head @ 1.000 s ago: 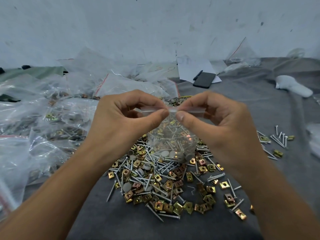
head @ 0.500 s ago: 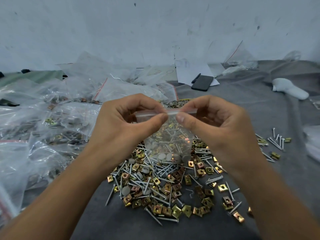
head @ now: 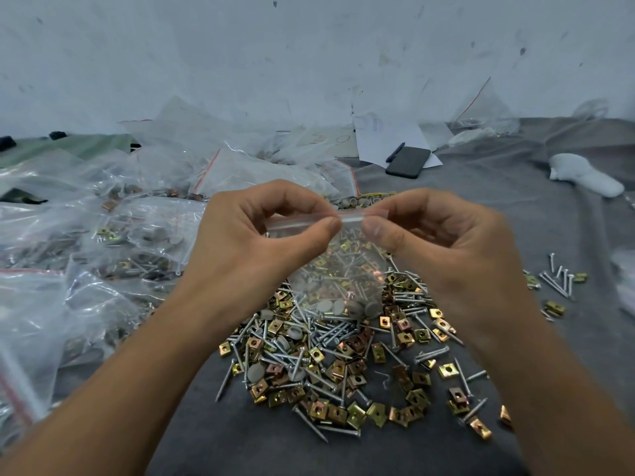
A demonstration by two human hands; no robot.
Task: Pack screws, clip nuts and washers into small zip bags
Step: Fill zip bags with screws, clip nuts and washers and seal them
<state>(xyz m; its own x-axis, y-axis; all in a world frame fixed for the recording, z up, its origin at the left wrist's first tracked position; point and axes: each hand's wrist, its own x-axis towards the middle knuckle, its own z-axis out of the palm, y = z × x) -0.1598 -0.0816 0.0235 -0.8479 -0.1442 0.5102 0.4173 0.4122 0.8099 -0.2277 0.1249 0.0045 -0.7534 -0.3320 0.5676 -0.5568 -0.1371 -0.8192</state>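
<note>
Forearms come in from the bottom corners, and between them we see a loose heap of silver screws [head: 338, 333], yellow-gold square clip nuts [head: 357, 412] and flat grey round washers [head: 256, 369] lying on the dark grey cloth [head: 498, 207]. Above the far part of this heap we hold a small clear plastic zip bag [head: 338, 280], which hangs upright and contains screws, clip nuts and some grey washers at its bottom. The left hand [head: 254, 245] pinches the top strip of the bag between thumb and bent forefinger, and the right hand [head: 446, 242] pinches the same strip just beside it, so the two thumb tips are very near each other. We cannot tell if the strip is fully pressed closed.

To the right, apart from the heap, a small group of screws with a few clip nuts [head: 558, 281] lies on the cloth. To the left there is a big pile of clear plastic bags with red zip lines [head: 103, 242], many of them filled with hardware. Further away we see a black phone [head: 409, 162] on white paper sheets [head: 388, 139], with a dark pen [head: 395, 152] beside it, and a white rounded object [head: 584, 178] at the right. Behind everything stands a pale marked wall [head: 309, 56].
</note>
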